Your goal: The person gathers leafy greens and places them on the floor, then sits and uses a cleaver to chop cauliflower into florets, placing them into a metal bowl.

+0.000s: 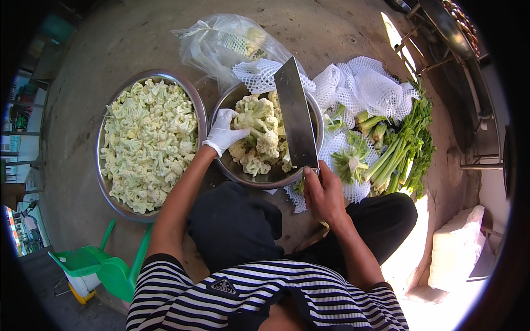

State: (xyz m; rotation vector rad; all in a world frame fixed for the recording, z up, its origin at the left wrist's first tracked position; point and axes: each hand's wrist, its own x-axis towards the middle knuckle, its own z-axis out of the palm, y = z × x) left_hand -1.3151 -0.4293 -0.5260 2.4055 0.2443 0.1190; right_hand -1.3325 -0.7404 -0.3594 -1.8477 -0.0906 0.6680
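My left hand (226, 131), in a white disposable glove, grips a large cauliflower head (257, 118) by its left side, over a round metal basin (225, 165). More cauliflower pieces (253, 162) lie in that basin. Bare, my right hand (325, 192) is closed around the handle of a Chinese cleaver (296, 118). The broad blade stands over the basin's right side, its tip pointing away from me, and covers part of the contents. To the left, a second metal basin (202, 111) is heaped with cut cauliflower florets (151, 145).
Behind the basins lies a clear plastic bag (198, 49) with cauliflower inside. White foam netting (372, 91), a celery bunch (397, 161) and trimmed leafy stalks (352, 159) cover the floor at right. A green plastic chair (118, 273) stands lower left; a metal-legged stand (468, 74) is upper right.
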